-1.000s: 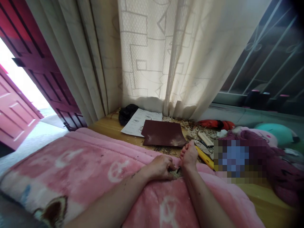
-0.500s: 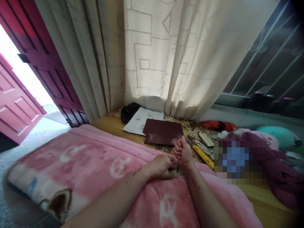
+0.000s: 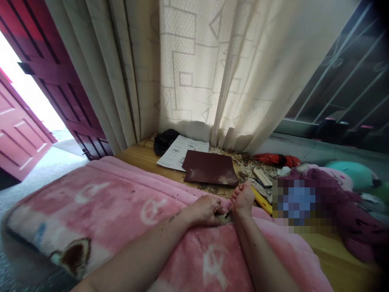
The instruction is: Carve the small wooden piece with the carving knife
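My left hand (image 3: 208, 210) rests low over the pink blanket (image 3: 121, 219), fingers curled at the edge of a small pale, rough piece (image 3: 225, 219); whether it pinches that piece is hard to see. Just to its right, my right hand (image 3: 243, 198) is closed around a thin dark tool, whose tip (image 3: 229, 212) points down at the piece. Most of the tool is hidden by the fingers. Beyond the hands lies a dark brown sheet (image 3: 209, 167), partly over a white printed paper (image 3: 179, 152).
A yellow-handled tool (image 3: 261, 201) and a pale block (image 3: 263, 177) lie right of my right hand. Wood shavings (image 3: 246, 164) cover the wooden surface behind. Further out are a black bag (image 3: 165, 141), a red item (image 3: 278, 159) and plush toys (image 3: 352, 174).
My right hand has tilted over to the right and moved slightly right and down, with the dark tool now slanting. My left hand stays nearly in place.
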A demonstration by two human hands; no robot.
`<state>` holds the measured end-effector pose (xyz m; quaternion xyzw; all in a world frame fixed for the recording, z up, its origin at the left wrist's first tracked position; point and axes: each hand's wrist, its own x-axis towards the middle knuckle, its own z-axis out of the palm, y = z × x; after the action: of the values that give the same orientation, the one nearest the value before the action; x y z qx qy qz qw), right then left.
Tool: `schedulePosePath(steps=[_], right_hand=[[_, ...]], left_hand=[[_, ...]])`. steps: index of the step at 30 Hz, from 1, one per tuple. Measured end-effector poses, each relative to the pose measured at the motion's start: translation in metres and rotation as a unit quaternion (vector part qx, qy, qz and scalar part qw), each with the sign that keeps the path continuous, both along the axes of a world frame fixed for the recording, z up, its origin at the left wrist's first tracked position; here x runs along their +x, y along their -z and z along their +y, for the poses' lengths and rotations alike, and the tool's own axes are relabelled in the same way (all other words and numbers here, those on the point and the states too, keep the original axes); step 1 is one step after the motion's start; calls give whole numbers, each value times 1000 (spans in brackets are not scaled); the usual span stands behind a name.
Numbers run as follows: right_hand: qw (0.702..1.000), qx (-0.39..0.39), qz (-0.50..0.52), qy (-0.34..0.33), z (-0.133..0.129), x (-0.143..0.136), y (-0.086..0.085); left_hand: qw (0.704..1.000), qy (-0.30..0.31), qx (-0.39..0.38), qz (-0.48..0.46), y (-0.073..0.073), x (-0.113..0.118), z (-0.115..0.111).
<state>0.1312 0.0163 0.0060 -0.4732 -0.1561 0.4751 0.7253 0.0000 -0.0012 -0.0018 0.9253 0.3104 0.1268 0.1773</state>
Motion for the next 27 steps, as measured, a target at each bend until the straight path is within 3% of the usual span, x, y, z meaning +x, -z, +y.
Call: schedulePosePath(steps=[8,14,17,23,27], right_hand=[[979,69,41,-188,1,-3,-3],[967,93,49,-234,1,-4,-4],[978,55,31,-198,5,-5,-2],[1000,-18,-4,-16,8,-3,5],[1000,-12,-7,11,3,-1,5]], left_hand=[[1000,6,-26,-16,1,-1,1],[999,16,-19,-27,0,0,0],[999,18,-14,-33,2,-1,1],[1000,3,-19,-11,1,-1,1],[1000,-3,-26,-2,-3,0,0]])
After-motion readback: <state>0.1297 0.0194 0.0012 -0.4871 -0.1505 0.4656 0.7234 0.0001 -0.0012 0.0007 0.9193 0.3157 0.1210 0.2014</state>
